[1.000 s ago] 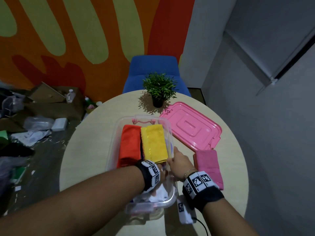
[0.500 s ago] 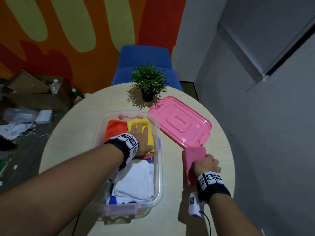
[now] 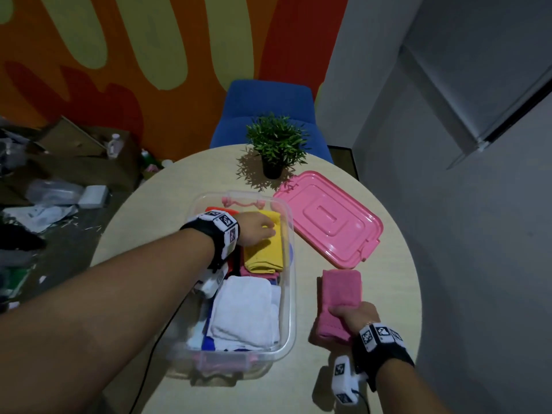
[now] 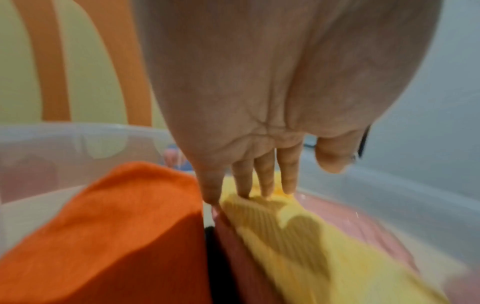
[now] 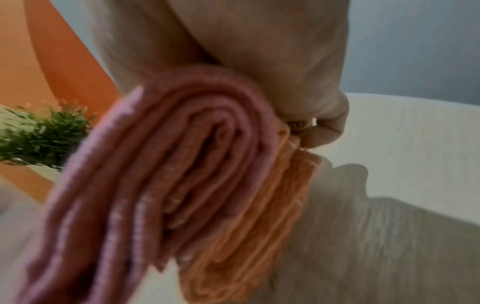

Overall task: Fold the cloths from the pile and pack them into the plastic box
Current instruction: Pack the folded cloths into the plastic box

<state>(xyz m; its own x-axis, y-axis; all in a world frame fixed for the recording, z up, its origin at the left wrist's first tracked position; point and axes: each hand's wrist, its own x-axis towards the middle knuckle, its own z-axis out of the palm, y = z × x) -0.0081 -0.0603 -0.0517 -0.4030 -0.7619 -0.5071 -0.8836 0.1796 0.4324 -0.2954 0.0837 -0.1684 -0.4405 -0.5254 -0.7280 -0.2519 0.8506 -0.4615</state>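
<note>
A clear plastic box (image 3: 291, 282) stands on the round table. It holds folded cloths: orange (image 4: 109, 232), yellow (image 3: 265, 249), white (image 3: 243, 312), with pink and blue ones beneath. My left hand (image 3: 257, 230) lies inside the box, straight fingers (image 4: 265, 181) pressing on the yellow cloth (image 4: 311, 246) beside the orange one. To the right of the box, my right hand (image 3: 352, 319) grips the near end of a folded pink cloth (image 3: 340, 294). In the right wrist view the pink cloth (image 5: 161, 185) is held together with a folded orange cloth (image 5: 259, 236) under it.
The pink lid (image 3: 328, 219) lies on the table (image 3: 388, 294) behind the pink cloth. A small potted plant (image 3: 276, 144) stands at the table's far edge, with a blue chair (image 3: 268, 106) behind. Boxes and clutter (image 3: 59, 174) cover the floor at left.
My left hand moved from the box's near end forward onto the yellow cloth. My right hand left the box, went right and took hold of the pink cloth.
</note>
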